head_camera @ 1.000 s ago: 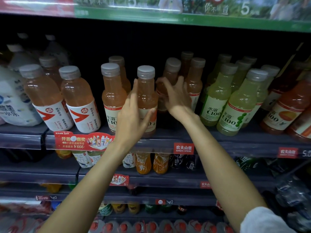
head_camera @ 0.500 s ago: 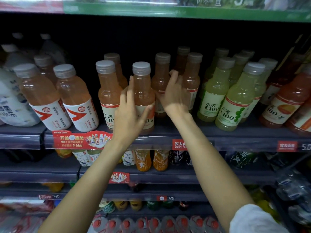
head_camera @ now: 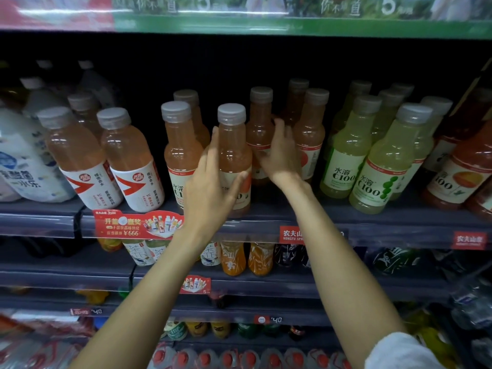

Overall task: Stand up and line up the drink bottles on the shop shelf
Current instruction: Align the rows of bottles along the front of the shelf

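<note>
Both hands up at the main shelf [head_camera: 332, 222], on the peach-coloured C100 bottles.

Left hand [head_camera: 210, 182]: wrapped around the lower body of the front peach C100 bottle [head_camera: 234, 155], thumb on its right side over the label, fingers on the left side. Bottle upright, at the shelf's front edge.

Right hand [head_camera: 279, 153]: just right of that bottle and further in, fingers loosely spread and blurred, against the second-row peach bottle [head_camera: 261, 123]. Cannot tell if it actually grips or only touches.

Neighbours: another peach C100 bottle [head_camera: 181, 153] just left of the held one, peach bottle [head_camera: 311, 134] right of the right hand, green C100 bottles [head_camera: 383, 166] further right, red-arrow label bottles [head_camera: 127, 161] to the left. All upright.
</note>
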### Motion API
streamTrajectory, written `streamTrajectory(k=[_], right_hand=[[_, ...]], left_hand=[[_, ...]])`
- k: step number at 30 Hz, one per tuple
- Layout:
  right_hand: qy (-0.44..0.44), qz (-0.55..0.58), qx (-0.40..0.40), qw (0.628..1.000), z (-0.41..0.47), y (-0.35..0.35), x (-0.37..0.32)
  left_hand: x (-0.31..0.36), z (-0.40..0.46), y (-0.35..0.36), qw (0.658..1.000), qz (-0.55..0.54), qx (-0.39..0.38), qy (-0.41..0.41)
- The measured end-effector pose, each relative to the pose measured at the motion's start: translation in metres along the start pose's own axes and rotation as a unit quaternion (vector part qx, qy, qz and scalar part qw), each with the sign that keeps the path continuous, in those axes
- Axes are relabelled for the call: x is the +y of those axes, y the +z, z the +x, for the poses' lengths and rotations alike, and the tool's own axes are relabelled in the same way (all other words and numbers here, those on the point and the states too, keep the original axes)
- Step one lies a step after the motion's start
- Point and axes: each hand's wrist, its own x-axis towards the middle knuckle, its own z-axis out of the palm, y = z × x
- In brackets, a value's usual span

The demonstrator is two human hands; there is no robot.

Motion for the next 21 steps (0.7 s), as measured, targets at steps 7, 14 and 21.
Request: streamTrajectory(k=[7, 14, 21], right_hand=[[0.024, 0.272, -0.147, 0.951, 0.01, -0.005, 0.007], [-0.003, 0.283, -0.16, 0.946, 0.014, -0.001, 0.0], [0.032, 0.327, -0.166, 0.93, 0.013, 0.0, -0.003]], left_hand=[[-0.002, 0.002, -0.001, 1.0, 0.008, -0.003, 0.0], [-0.001, 0.002, -0.001, 1.0, 0.014, 0.001, -0.007], [-0.003, 0.001, 0.0, 1.0, 0.004, 0.007, -0.001]])
